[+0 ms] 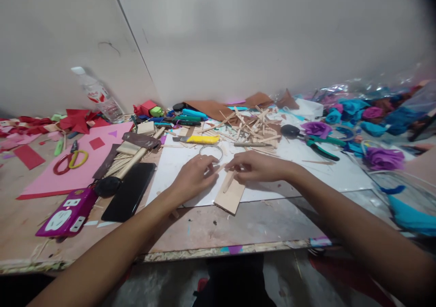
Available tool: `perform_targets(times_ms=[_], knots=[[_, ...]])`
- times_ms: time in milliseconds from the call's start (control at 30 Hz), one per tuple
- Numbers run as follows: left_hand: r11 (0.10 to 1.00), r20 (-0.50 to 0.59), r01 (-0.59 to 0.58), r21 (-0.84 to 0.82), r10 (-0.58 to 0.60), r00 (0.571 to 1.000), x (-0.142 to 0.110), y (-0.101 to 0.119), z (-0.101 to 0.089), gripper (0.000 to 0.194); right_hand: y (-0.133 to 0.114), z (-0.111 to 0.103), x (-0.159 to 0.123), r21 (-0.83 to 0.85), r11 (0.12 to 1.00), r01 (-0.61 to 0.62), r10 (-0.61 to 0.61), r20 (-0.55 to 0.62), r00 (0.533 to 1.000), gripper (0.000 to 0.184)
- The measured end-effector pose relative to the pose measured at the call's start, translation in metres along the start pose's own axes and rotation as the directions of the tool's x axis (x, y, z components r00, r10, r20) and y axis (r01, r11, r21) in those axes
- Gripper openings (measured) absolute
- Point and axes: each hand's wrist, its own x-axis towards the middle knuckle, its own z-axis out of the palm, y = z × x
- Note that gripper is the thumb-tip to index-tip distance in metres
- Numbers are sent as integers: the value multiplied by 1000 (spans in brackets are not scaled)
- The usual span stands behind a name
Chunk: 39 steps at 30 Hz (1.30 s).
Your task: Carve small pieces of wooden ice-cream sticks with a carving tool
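Observation:
Over the front of a white sheet (289, 180), both my hands work close together with bent fingers. My right hand (255, 166) pinches a thin wooden stick (229, 182), which slants down across a small flat wooden board (232, 197). My left hand (195, 176) is closed just left of the board, its fingertips at a short wood-coloured sliver (221, 167) between the two hands. Fingers partly hide what each hand grips. Just behind my left fingers lies a clear roll of tape (211, 147), with a yellow utility knife (200, 139) beyond it.
Loose wooden sticks (257, 127) pile up behind my hands. Pliers (323, 148) lie right, near purple paper flowers (384, 158). On the left are a black phone (131, 193), a purple power strip (66, 214), a hammer (119, 173), scissors (71, 158) and a bottle (98, 96).

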Motion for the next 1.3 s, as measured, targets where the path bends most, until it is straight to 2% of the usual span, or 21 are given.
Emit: perform_targets(times_ms=[133, 233, 300, 333, 400, 500, 567, 633, 767, 1000, 1167, 1233, 1300], knots=[[1000, 8, -3, -9, 3, 1000, 1, -4, 4, 37, 4, 1, 1, -23, 999, -26, 27, 22, 999, 16], [1000, -22, -12, -5, 11, 1000, 2, -2, 0, 31, 5, 3, 3, -44, 997, -65, 66, 15, 998, 18], [999, -45, -35, -4, 34, 998, 1, 7, -4, 25, 4, 3, 3, -59, 994, -94, 94, -2, 996, 21], [999, -45, -52, -9, 51, 998, 0, 13, -6, 28, 3, 4, 4, -66, 992, -107, 106, -12, 994, 23], [995, -14, -93, -21, 92, 996, -5, 27, -9, 42, 2, 4, 4, -87, 989, -124, 120, -40, 992, 26], [985, 173, -170, -6, 169, 970, -13, 43, -9, 92, 4, 3, 4, -122, 985, -122, 108, -122, 987, 24], [983, 241, -181, -21, 181, 954, -16, 46, -8, 99, 5, 2, 3, -135, 986, -92, 67, -178, 982, 22], [984, 236, -167, -68, 179, 955, -16, 43, -8, 95, 7, 0, 3, -138, 990, -41, 11, -211, 977, 22], [977, 140, -175, -125, 192, 971, -13, 30, -8, 87, 10, -5, 1, -135, 990, 41, -71, -226, 971, 24], [981, 59, -145, -125, 154, 986, -10, 20, -4, 77, 12, -10, -3, -151, 983, 104, -116, -70, 991, 20], [985, 128, -159, -74, 167, 978, -7, 20, -5, 15, 0, -10, -2, -145, 985, 92, -92, 7, 996, 20], [985, 133, -160, -62, 167, 977, -5, 20, -5, 13, 0, -10, -2, -164, 984, 75, -83, -44, 996, 23], [985, 124, -160, -59, 166, 978, -4, 19, -5, 12, 6, -11, -3, -218, 976, 6, -43, -162, 986, 25]])
